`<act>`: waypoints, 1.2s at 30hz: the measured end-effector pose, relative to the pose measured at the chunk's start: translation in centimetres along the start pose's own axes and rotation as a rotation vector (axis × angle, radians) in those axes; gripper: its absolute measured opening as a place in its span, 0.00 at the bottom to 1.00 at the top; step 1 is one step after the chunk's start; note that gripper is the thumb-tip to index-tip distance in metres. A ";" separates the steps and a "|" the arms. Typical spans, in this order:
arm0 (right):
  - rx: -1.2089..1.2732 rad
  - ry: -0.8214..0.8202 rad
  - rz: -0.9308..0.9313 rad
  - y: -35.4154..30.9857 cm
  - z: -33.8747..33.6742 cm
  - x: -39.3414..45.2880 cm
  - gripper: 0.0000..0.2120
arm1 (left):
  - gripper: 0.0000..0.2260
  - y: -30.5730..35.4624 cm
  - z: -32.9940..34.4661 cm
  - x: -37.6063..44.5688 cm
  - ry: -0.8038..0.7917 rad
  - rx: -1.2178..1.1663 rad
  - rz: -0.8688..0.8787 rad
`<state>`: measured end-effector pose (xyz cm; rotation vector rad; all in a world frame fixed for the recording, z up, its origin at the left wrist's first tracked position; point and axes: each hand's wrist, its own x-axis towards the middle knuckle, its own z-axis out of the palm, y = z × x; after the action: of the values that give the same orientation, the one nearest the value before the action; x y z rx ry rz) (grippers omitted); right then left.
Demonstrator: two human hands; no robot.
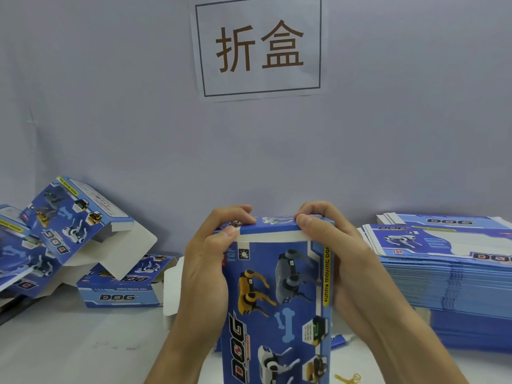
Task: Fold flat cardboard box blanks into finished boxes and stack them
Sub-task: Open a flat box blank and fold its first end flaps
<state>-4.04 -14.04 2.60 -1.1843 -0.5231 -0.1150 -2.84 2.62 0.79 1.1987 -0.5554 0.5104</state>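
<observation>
A blue cardboard box [279, 300] printed with robot dogs and "DOG" stands upright in front of me at the centre. My left hand [210, 261] grips its upper left side, thumb and fingers curled over the top flap. My right hand [332, 250] grips the upper right corner, thumb pressing the top flap down onto a white tuck strip. A tall stack of flat blue box blanks [454, 275] lies at the right. Several folded boxes [72, 220] lean in a loose pile at the left.
Another folded box [122, 289] lies on its side on the white table [83, 345] left of centre, its end flaps open. A grey wall with a paper sign [259, 45] stands behind. A small yellow object [349, 379] lies at the bottom edge.
</observation>
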 end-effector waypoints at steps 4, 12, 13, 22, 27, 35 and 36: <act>-0.042 0.041 -0.040 0.3 0.6 -0.1 0.08 | 0.10 0.1 -0.2 0.1 0.010 0.052 0.038; 0.037 -0.080 0.001 0.6 -0.6 -0.3 0.06 | 0.12 0.4 -0.4 0.3 -0.032 0.068 -0.020; 0.053 -0.103 -0.009 0.7 -0.7 -0.4 0.07 | 0.11 0.5 -0.6 0.3 -0.041 0.053 -0.028; -0.003 0.002 -0.211 1.7 -0.9 -0.2 0.20 | 0.14 1.8 -0.4 0.0 -0.170 0.084 0.059; -0.015 0.028 -0.218 1.6 -0.9 -0.2 0.21 | 0.15 1.8 -0.5 -0.1 -0.166 0.187 0.076; -0.270 0.109 -0.368 1.9 -0.2 0.2 0.17 | 0.07 1.6 -1.0 0.7 0.055 0.241 0.124; -0.316 0.084 -0.377 1.9 0.0 0.1 0.17 | 0.06 1.7 -1.3 0.8 0.037 0.225 0.108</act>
<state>-3.25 -13.27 1.04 -1.3688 -0.6659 -0.5855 -3.22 4.39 2.20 1.3744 -0.5430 0.7002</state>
